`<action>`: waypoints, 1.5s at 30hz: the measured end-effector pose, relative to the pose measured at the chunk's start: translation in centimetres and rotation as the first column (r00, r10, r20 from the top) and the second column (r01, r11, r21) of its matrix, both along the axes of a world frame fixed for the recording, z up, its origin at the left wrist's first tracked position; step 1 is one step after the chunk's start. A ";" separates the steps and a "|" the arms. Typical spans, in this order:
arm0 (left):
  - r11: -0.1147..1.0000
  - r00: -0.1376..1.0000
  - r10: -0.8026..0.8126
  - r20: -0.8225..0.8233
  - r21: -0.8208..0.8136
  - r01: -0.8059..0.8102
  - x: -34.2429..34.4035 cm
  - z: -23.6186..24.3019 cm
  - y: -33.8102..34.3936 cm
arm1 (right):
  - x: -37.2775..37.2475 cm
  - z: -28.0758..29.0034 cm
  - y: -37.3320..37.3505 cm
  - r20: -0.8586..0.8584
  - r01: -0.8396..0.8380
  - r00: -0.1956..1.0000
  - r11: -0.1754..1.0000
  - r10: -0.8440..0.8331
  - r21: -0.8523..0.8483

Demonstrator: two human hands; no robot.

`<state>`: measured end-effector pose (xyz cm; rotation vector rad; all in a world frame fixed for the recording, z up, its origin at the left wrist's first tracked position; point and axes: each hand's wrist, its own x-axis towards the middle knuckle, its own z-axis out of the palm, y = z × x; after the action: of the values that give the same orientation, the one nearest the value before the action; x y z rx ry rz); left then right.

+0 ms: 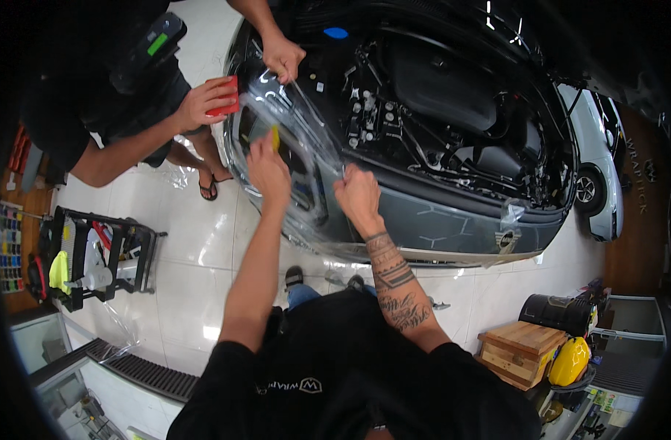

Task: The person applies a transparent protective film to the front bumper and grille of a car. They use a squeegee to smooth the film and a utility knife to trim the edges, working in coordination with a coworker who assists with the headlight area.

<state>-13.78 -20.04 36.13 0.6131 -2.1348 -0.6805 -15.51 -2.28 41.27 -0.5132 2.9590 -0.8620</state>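
A sheet of clear film lies over the headlight and front corner of a dark grey car. In my left hand, which is slightly smeared by motion, is a yellow squeegee against the film over the headlight. My right hand is closed on the film's edge beside the engine bay. Across the corner, a co-worker's hand presses a red squeegee to the film. The co-worker's other hand pinches the film's far edge.
The open engine bay lies beyond my right hand. A black tool cart with bottles stands at the left. At the lower right are a wooden box and a yellow rounded object. A white car is parked at the right.
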 end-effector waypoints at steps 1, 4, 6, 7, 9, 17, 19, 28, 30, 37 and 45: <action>1.000 1.000 -0.004 0.021 0.005 0.004 -0.3 0.4 1.5 | -0.5 -0.4 0.2 0.006 -0.013 1.000 1.000 0.013 -0.007; 0.999 0.991 -0.021 0.133 0.042 0.015 2.6 0.4 5.8 | -0.1 -0.1 0.4 0.015 -0.018 1.000 0.999 0.019 -0.030; 0.997 0.987 -0.028 0.156 0.070 0.017 3.0 1.4 7.7 | -0.3 0.2 0.2 0.036 -0.016 0.999 0.999 0.018 -0.034; 0.993 0.990 -0.064 0.124 0.104 0.051 3.4 1.7 9.5 | -0.4 0.1 0.3 0.049 -0.012 0.999 0.999 0.014 -0.041; 0.978 0.989 -0.138 0.050 0.163 0.128 4.4 1.5 12.6 | -0.8 0.3 0.4 0.067 0.002 0.998 0.998 0.002 -0.062; 0.690 0.942 -0.202 -0.267 0.644 0.331 5.1 -4.2 1.5 | -0.8 -0.4 0.4 -0.007 0.014 1.000 0.987 -0.016 -0.162; 0.720 0.938 -0.264 -0.226 0.601 0.347 4.0 -2.4 -1.1 | -0.9 -1.0 0.4 -0.025 0.008 1.000 0.983 -0.013 -0.181; 0.715 0.905 -0.413 -0.098 0.580 0.389 3.2 -1.7 -0.2 | -0.6 -0.6 0.5 -0.040 0.017 0.999 0.982 -0.025 -0.186; 0.755 0.904 -0.425 -0.046 0.534 0.381 3.7 -1.0 2.1 | -0.6 -0.5 0.6 -0.039 0.026 0.999 0.986 -0.033 -0.164; 0.895 0.983 -0.177 0.049 0.423 0.140 4.3 1.7 8.0 | -0.4 -0.3 1.0 -0.009 0.015 1.000 0.987 -0.016 -0.160; 0.935 0.983 -0.156 -0.097 0.308 0.178 2.9 -1.6 7.8 | 0.2 0.3 0.5 -0.081 -0.088 0.992 0.993 0.095 0.084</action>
<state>-10.93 -12.27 34.54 0.5681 -2.0430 -1.1373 -15.29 -1.82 41.58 -0.6923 3.0029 -0.7271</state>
